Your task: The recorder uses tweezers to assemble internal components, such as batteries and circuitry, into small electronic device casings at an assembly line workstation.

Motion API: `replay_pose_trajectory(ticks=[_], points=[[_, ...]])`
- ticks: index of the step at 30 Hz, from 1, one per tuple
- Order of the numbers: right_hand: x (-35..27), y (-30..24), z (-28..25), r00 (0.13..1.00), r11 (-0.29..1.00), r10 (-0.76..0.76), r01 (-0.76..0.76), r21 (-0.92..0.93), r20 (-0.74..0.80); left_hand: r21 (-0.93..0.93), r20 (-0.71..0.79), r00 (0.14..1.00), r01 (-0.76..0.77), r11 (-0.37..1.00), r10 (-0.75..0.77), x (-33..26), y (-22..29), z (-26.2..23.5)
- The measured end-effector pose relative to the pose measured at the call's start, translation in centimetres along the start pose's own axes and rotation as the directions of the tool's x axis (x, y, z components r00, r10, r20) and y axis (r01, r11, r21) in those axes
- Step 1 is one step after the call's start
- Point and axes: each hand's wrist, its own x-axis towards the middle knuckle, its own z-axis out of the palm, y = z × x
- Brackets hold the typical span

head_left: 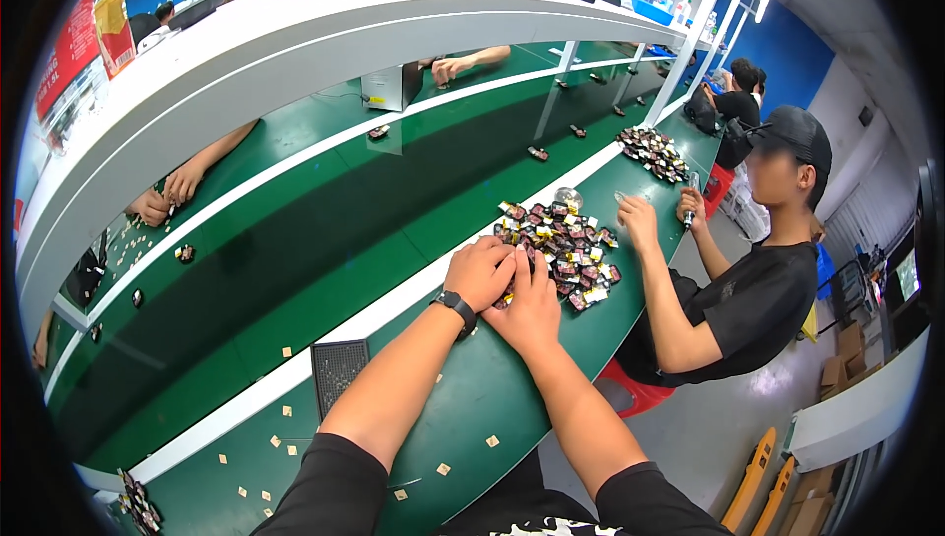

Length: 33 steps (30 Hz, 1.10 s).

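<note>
Both my hands rest against the near left side of a pile of small dark packaged pieces (pixel 586 255) with yellow, white and reddish parts. My left hand (pixel 479 273), with a dark watch (pixel 457 311) on its wrist, lies over the pile's edge, its fingers reaching rightward. Close beside it, almost touching, my right hand (pixel 532 305) has its fingers stretched forward over the pieces. Some fingertips are hidden among the pieces, and neither hand appears to grip one. A clear round container (pixel 568 197) stands just behind the pile.
Small beige squares (pixel 492 441) lie scattered on the green table (pixel 453 438), near a black tray (pixel 335 378). A co-worker (pixel 763 260) sits at the right, holding a tool (pixel 690 207). Another pile (pixel 652 154) lies farther back. A white shelf (pixel 394 24) overhangs a green conveyor belt (pixel 295 290).
</note>
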Motion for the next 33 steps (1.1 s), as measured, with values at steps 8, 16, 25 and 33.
replay_pose_trajectory(ticks=[8, 16, 25, 33], points=[[0.9, -2.5, -0.5, 0.998, 0.955, -0.030, 0.014, 0.297, 0.050, 0.183, 0.209, 0.965, -0.199, 0.963, 0.160, 0.6, 2.3, -1.3], [0.6, 1.3, 3.6, 0.965, 0.918, -0.233, 0.260, 0.298, -0.124, -0.226, -0.238, 0.962, 0.077, 0.971, -0.132, -1.4, 1.2, 1.0], [1.3, 1.7, 3.5, 0.934, 0.921, -0.346, 0.356, 0.161, -0.085, -0.282, -0.358, 0.915, 0.086, 0.955, -0.188, -1.7, 1.1, 0.6], [1.2, 1.9, 2.6, 0.906, 0.908, -0.418, 0.419, 0.008, -0.063, -0.281, -0.380, 0.904, 0.090, 0.955, -0.197, -2.8, 2.3, 0.5]])
